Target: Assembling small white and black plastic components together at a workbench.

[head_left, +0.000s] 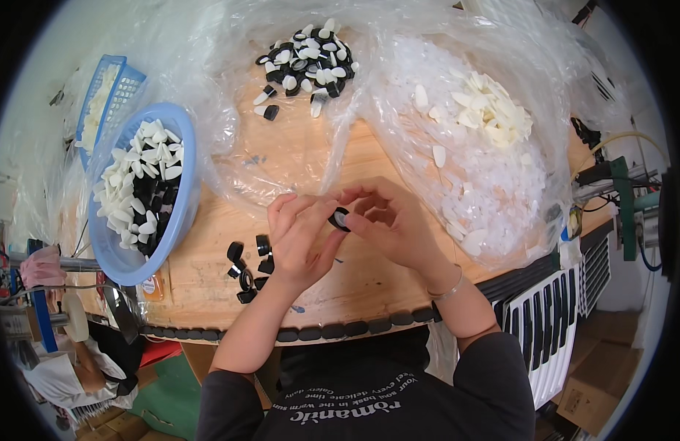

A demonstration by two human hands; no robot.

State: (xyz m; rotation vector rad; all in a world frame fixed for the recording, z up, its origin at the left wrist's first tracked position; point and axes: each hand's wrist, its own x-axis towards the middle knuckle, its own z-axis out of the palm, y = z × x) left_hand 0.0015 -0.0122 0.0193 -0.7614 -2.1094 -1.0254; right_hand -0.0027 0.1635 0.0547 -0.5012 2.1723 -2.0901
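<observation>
Over the middle of the wooden table, my left hand and my right hand meet around a small black round cap with a pale disc inside its rim. My right thumb presses on the disc. The left thumb and fingertips grip the cap from the other side, and my hands partly cover it. Left of my left wrist lie several loose black caps. Beyond my hands, a pile of black caps with white oval tabs rests on clear plastic sheeting.
On the left stands a blue basin with white oval pieces and black parts. Behind it leans a blue basket. A clear bag of translucent and cream pieces lies at the right. Black pads line the table's near edge. Another person sits at lower left.
</observation>
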